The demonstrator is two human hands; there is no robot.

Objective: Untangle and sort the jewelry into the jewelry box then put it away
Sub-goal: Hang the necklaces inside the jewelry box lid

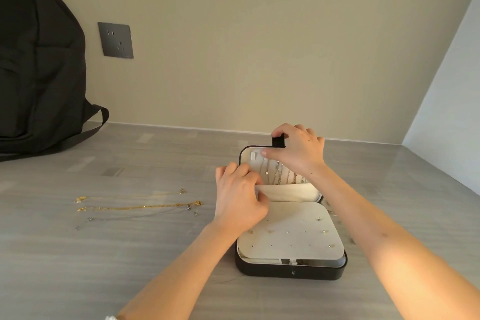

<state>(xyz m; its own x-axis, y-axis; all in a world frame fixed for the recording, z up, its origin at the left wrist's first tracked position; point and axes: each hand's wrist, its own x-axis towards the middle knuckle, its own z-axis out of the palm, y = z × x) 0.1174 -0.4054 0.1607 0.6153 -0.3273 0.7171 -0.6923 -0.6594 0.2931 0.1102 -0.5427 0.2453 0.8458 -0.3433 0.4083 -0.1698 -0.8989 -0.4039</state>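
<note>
Item under inspection: one black jewelry box [291,271], rounded corners, standing open on the grey table [130,267], right of centre and close to the near edge. A small stud fastener shows on its front wall. The lid [245,153] is raised toward the wall, its cream lining facing the camera. A cream earring panel [288,236] with rows of small holes lies flat over the base. A cream pocket [288,193] runs across the lower part of the lid. Several fine necklaces [279,176] hang side by side in the lid, their lower ends inside the pocket. A few studs [323,231] sit in the panel, mostly on its right side. A short black tab [278,141] projects from the lid's top edge.

Loose jewelry: three chains lie straight and parallel on the table left of the box, apart from it: a thin gold chain [135,194] farthest, a heavier gold chain [145,207] in the middle, a silver chain [89,219] nearest.

Surroundings: a black backpack [39,60] leans on the wall at far left, one strap [91,130] trailing onto the table. A dark wall socket [115,40] is beside it. Small items right of the box are too blurred to identify.

Hands: both forearms reach in from below. The left hand [239,195] covers the lid's lower left corner, its grip clamped on the pocket's left edge. The right hand [298,153] is at the lid's top, its grip clamped on the lid, forefinger over the tab, thumb on the lining.
</note>
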